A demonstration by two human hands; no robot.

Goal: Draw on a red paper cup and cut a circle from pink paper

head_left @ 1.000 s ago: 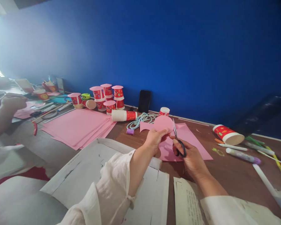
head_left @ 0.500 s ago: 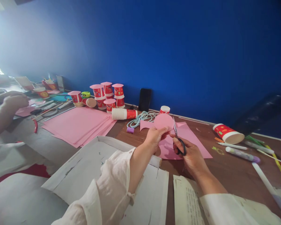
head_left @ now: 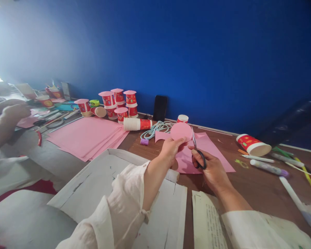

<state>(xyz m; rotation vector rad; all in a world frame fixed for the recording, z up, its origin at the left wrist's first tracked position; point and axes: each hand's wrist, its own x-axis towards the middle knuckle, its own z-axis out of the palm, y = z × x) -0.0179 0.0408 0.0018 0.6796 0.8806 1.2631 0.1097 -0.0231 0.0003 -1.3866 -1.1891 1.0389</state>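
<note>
Between the thumb and fingers of my left hand (head_left: 173, 148) is a pink paper circle (head_left: 181, 131), held up above the table. My right hand (head_left: 209, 166) grips a pair of scissors (head_left: 200, 157) by its dark handles, fingers closed round them. The blades point up and lie along the circle's right edge; whether they touch it I cannot tell. Beneath both hands lies a pink sheet (head_left: 215, 152) with cut edges. A pink offcut (head_left: 161, 136) with a curved edge shows left of the circle. Just behind stands a red paper cup (head_left: 182, 119).
Pink sheets (head_left: 85, 136) are piled left, near red cups with pink discs (head_left: 108, 100). A nested cup stack (head_left: 137, 124), light-blue cord (head_left: 158, 128) and phone (head_left: 160, 108) lie by the wall. Markers (head_left: 268, 167) and a tipped cup (head_left: 253, 144) are right. Another person's hands (head_left: 14, 110) are far left.
The view has shifted very slightly. Both hands keep nearly the same place, with the scissors still at the circle's right edge.
</note>
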